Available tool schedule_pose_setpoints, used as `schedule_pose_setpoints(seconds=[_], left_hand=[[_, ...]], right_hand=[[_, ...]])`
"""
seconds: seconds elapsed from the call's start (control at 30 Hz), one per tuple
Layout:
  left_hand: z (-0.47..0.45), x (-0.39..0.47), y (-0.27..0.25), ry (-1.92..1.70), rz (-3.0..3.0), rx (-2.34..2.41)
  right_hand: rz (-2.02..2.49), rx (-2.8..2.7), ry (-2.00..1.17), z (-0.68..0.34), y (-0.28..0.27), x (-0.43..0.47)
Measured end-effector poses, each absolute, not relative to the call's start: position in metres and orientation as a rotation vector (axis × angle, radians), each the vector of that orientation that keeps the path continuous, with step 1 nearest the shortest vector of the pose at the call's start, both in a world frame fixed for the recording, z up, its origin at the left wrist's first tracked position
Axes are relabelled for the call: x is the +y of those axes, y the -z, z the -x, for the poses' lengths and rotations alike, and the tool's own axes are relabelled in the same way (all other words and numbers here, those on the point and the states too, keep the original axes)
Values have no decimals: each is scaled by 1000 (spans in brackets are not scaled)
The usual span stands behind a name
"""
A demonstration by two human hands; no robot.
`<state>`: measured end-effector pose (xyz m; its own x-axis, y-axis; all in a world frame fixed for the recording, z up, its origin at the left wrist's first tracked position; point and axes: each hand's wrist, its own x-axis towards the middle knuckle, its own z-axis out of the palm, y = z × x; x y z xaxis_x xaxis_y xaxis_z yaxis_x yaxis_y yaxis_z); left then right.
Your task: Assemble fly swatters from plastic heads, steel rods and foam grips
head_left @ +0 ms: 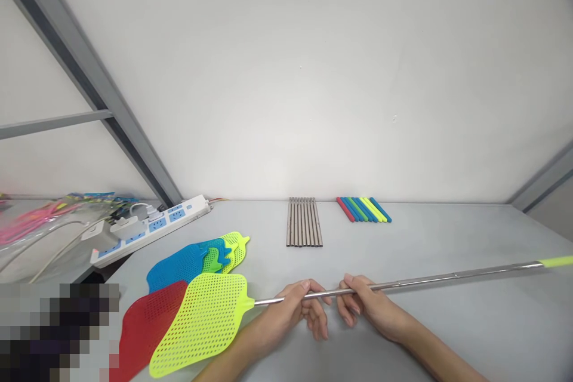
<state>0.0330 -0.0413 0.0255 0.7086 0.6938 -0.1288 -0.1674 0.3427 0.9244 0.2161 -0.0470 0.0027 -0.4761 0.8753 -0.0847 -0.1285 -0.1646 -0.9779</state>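
The left hand (293, 310) pinches a telescopic metal rod (425, 280) between thumb and curled fingers, close to the yellow-green swatter head (203, 322) at one end. The right hand (364, 304) grips the same rod just beside it, thumb on top. The rod lies nearly level above the counter (447, 239), its yellow-green grip (557, 262) cut off at the right edge. The swatter head overlaps a red head (145, 322); behind are blue, green and yellow ones (179, 265). Shorter metal rods (304, 224) and coloured grips (364, 210) lie in rows near the wall. Any print on the white power strip (159, 227) or blurred packets (98, 197) is too small to read.
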Motion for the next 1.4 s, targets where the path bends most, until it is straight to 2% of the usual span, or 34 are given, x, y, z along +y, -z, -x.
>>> schedule_pose_setpoints(seconds=[0.43,0.73,1.4], left_hand=[[-36,-43,-30,-560,-1114,540],[-37,-47,-32,-583,-1078,491],[-43,-46,-29,-611,-1057,476]], right_hand=[[898,-1332,-1735,-211,-6,-49],[696,-1024,-2107,-209,2,-51],[645,-1069,-2020,-205,-1,-51]])
